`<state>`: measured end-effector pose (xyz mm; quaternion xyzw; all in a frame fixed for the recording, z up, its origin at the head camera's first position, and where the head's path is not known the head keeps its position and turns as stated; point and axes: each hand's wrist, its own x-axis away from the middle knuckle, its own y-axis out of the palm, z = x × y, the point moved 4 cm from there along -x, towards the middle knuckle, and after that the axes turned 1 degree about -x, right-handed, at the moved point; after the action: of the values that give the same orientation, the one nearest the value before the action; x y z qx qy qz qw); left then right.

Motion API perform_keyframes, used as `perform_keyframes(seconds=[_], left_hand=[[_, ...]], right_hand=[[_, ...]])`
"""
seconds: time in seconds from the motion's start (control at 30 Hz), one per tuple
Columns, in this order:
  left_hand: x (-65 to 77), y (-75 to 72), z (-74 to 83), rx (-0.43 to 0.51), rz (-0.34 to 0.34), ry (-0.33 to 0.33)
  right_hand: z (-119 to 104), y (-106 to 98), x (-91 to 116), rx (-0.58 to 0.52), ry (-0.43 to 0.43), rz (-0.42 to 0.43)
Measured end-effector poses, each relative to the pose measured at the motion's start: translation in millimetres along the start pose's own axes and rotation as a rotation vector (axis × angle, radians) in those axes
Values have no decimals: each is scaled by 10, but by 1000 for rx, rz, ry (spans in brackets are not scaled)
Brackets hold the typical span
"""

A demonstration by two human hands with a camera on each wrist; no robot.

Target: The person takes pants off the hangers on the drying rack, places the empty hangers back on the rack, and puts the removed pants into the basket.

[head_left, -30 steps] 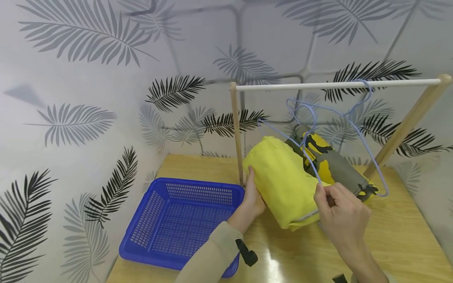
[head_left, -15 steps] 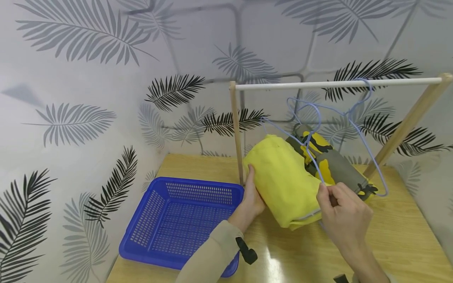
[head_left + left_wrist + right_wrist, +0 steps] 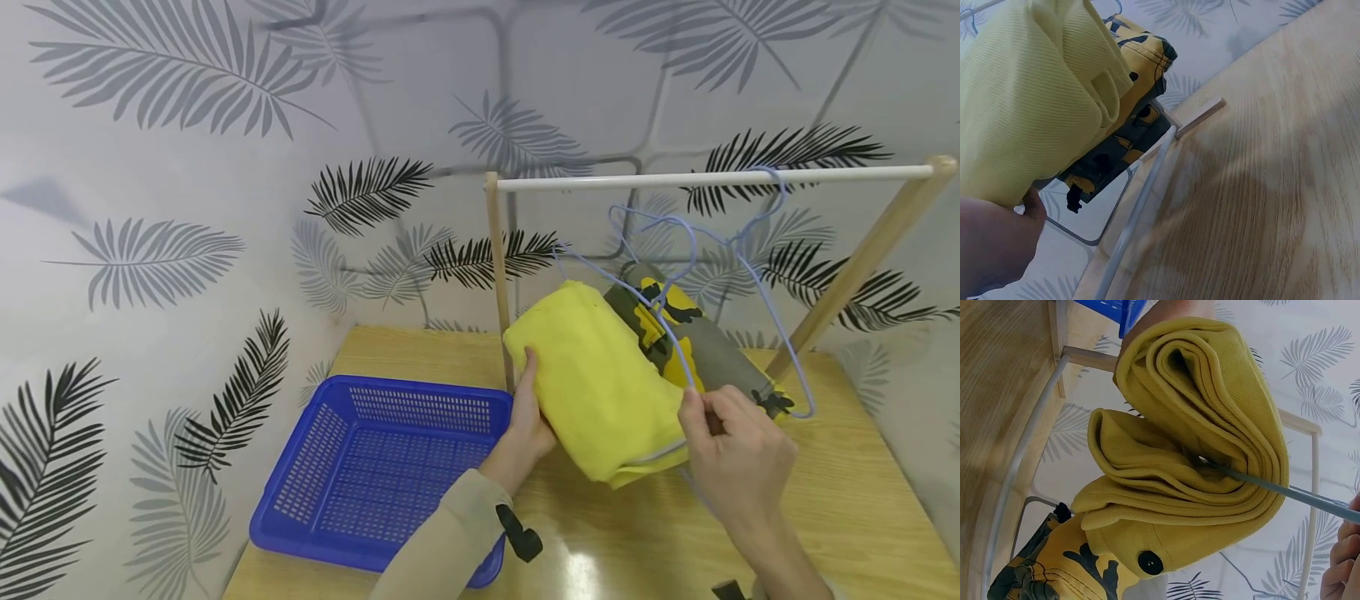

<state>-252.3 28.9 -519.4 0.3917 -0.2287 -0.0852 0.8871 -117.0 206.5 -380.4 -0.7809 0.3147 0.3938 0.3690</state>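
My left hand (image 3: 525,433) grips the left side of a thick, folded yellow garment (image 3: 600,379), thumb on its face, other fingers hidden. The garment hangs over a blue wire hanger (image 3: 677,343); in the right wrist view the hanger's bar (image 3: 1310,499) passes into the folds. With thumb and fingertips my right hand (image 3: 742,458) pinches the hanger's near corner. A dark button (image 3: 1150,562) shows on the yellow cloth. Just behind is a folded camouflage garment (image 3: 720,362) in grey, yellow and black, on another blue hanger (image 3: 772,312) hooked over the white rail (image 3: 645,182).
A blue plastic basket (image 3: 292,492) with perforated sides stands on the wooden table (image 3: 637,550) at the left. Wooden posts (image 3: 862,258) support the rail. Behind everything is a leaf-patterned wall covering (image 3: 390,108).
My right hand has shifted slightly right with the hanger's corner, and the hanger's hook has swung right. The yellow garment has tilted a little in my left hand.
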Motion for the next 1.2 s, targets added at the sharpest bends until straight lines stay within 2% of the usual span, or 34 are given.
perform_keyframes(seconds=[0.17, 0.4, 0.63, 0.9, 1.1, 1.2], left_hand=[[8, 41, 21, 2, -29, -8], [48, 75, 104, -44, -7, 12], [109, 170, 198, -48, 7, 34], [177, 271, 274, -96, 5, 57], [213, 317, 349, -132, 16, 82], [239, 346, 384, -141, -4, 91]], right_hand=[[14, -8, -1, -4, 16, -4], [48, -23, -13, -15, 16, 0], [83, -30, 11, -35, 51, -1], [113, -8, 34, -85, 44, 3], [137, 3, 44, -71, 57, 9], [151, 7, 43, -55, 56, 12]])
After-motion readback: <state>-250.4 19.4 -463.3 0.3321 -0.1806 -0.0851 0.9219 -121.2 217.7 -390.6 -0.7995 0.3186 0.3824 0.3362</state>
